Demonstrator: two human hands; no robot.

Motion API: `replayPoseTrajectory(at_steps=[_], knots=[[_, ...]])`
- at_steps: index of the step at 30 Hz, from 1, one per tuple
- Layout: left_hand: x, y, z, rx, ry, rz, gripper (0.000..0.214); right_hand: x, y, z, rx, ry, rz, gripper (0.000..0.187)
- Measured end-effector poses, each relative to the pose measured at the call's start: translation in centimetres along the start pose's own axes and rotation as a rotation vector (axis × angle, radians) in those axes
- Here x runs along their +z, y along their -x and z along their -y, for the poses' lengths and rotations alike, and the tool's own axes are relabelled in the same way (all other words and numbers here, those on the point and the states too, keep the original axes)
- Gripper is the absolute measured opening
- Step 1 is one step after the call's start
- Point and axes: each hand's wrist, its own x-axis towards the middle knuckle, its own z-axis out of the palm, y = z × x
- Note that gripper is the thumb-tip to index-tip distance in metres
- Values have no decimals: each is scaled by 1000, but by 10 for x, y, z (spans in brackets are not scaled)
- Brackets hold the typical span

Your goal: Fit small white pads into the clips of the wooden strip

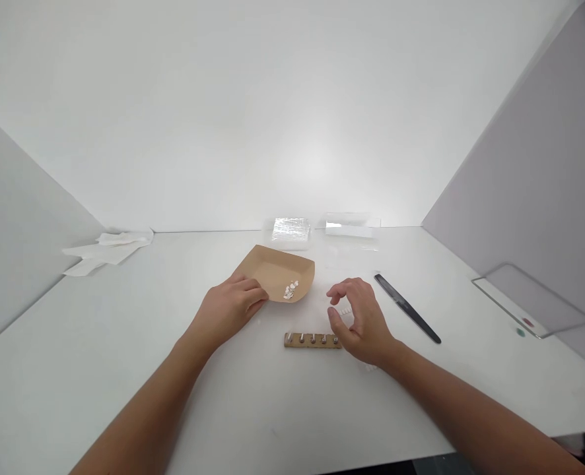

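Observation:
A brown paper tray [263, 267] lies in the middle of the table, with small white flake-like pieces [290, 290] in its near right corner. My left hand [238, 300] is closed at the tray's near left edge, its fingertips against the paper. To the right of the tray, my right hand [359, 320] is raised with thumb and fingers apart in a C shape; nothing shows between the tips. Just left of and below it lies a narrow brown strip [307, 341] with several short upright pegs. Small whitish pieces [346, 311] are partly hidden behind my right hand.
A black nail file [407, 308] lies slanted to the right. A wire frame [533, 300] leans by the right wall. A shiny clear-wrapped packet [291, 229] and a clear box [352, 224] stand along the back wall. White tissues [109, 249] lie at back left.

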Motion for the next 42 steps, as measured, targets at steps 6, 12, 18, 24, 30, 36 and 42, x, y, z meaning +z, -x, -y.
replayPoseTrajectory(at_steps=[6, 12, 18, 24, 30, 36, 42], knots=[[-3, 3, 4, -100, -85, -32, 31, 6, 2, -2, 15, -43, -52, 12], [-2, 8, 12, -259, -185, -18, 35, 7, 3, -6, -170, -169, 49, 15], [0, 5, -5, -160, -101, -239, 30, 8, 5, -6, -290, -157, 103, 15], [12, 4, -24, -23, 38, -235, 33, 0, -3, -15, -63, -15, 80, 34], [17, 4, -24, -28, 72, -203, 37, -24, -26, -48, 128, 341, 6, 23], [18, 3, -27, -2, 72, -151, 36, -49, -35, -85, 288, 489, -77, 56], [3, -2, -42, -80, 204, 37, 47, -57, -33, -108, 383, 547, 76, 52]])
